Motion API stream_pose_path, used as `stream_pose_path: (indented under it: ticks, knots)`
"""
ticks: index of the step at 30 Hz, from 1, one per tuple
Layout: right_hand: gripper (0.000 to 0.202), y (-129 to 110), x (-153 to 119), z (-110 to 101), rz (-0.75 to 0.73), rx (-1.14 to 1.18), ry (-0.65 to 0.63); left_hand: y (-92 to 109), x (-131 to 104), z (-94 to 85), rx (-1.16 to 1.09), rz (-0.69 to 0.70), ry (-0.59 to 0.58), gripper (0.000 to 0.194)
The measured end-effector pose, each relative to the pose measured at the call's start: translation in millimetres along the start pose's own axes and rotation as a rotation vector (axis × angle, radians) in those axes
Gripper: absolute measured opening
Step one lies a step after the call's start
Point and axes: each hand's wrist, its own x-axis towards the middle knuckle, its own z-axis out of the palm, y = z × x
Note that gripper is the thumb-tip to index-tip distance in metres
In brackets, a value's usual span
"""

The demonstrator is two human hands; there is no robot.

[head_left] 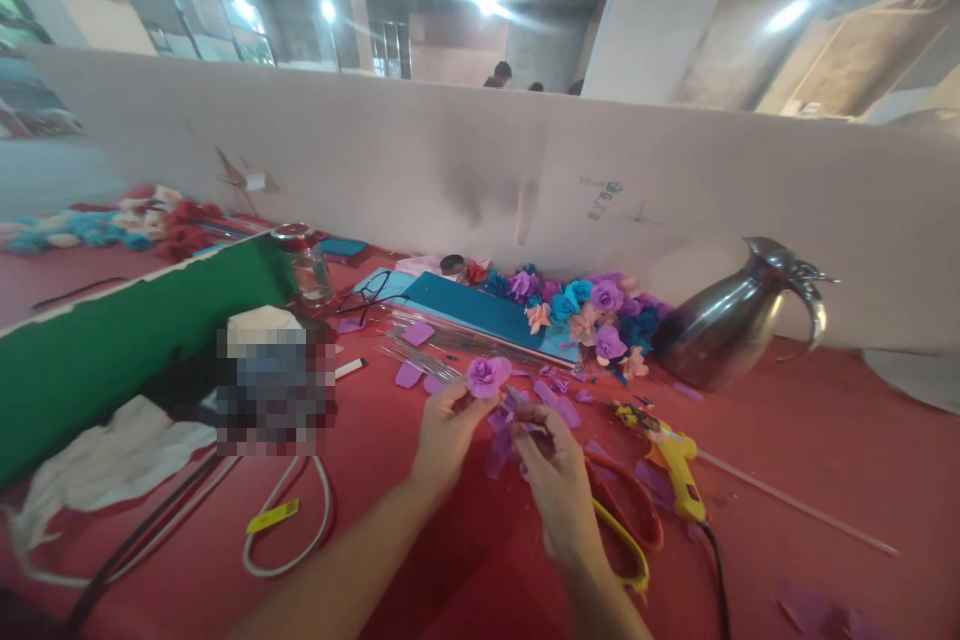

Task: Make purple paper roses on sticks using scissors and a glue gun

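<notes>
A purple paper flower (487,376) is pinched between the fingers of my left hand (447,430), above the red table (360,540). Just to its right, my right hand (553,465) has its fingers closed close to the flower's edge; what they hold is too small to make out. Purple paper pieces (556,402) lie beneath and beyond the hands. Scissors with red and yellow handles (626,510) rest beside my right wrist. Farther right lies a yellow glue gun (681,470).
Finished flowers (600,305) are heaped near a metal jug (724,320). Blue paper sheets (480,308), glasses (371,295) and thin wires (420,360) lie behind the hands. At left are a glass jar (309,270), a green board (142,350) and cables (326,510).
</notes>
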Motion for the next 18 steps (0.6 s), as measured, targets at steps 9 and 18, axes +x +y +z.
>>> stream_pose_path:
  ticks: [9, 18]
  knots:
    - [0.019, 8.0, 0.5, -2.3, -0.174, -0.309, 0.011, 0.3, -7.8, 4.1, -0.19, -0.142, -0.09, 0.02]
    - [0.023, 14.9, 0.3, -6.5, -0.307, -0.502, -0.019, 11.7, 19.8, -16.1, -0.104, 0.243, 0.269, 0.025]
